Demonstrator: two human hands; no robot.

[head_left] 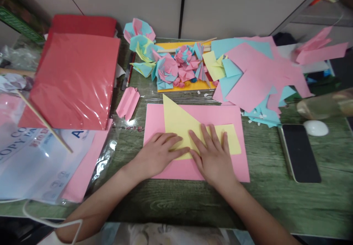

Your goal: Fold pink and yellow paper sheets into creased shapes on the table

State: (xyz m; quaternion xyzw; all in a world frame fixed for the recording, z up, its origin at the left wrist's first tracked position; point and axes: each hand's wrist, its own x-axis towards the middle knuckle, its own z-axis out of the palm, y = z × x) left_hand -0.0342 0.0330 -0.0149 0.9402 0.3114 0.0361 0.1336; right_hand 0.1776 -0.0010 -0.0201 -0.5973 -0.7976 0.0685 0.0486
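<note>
Yellow paper [179, 121], folded into a pointed shape, lies on a pink sheet [220, 114] at the middle of the green wooden table [270, 197]. Our hands cover much of its lower half, so we cannot make out how its bottom edge runs. Our left hand [157, 155] lies flat, fingers close together and pointing right, with the fingertips on the yellow paper's lower left edge. Our right hand [212, 156] presses down flat just beside it, fingers slightly spread across the paper's middle; neither hand pinches anything.

Behind the sheet sits a cluster of paper flowers [168, 63], too tangled to count. To the right, loose pink and blue squares [253, 75] overlap in a heap, hiding one another's edges. A dark phone [300, 153] lies face up near the right, with a small white rounded object [316, 128] above it that we cannot identify. On the left, a red pack in clear wrap [74, 79] rests on a printed plastic bag [30, 164] whose lettering is cut off.
</note>
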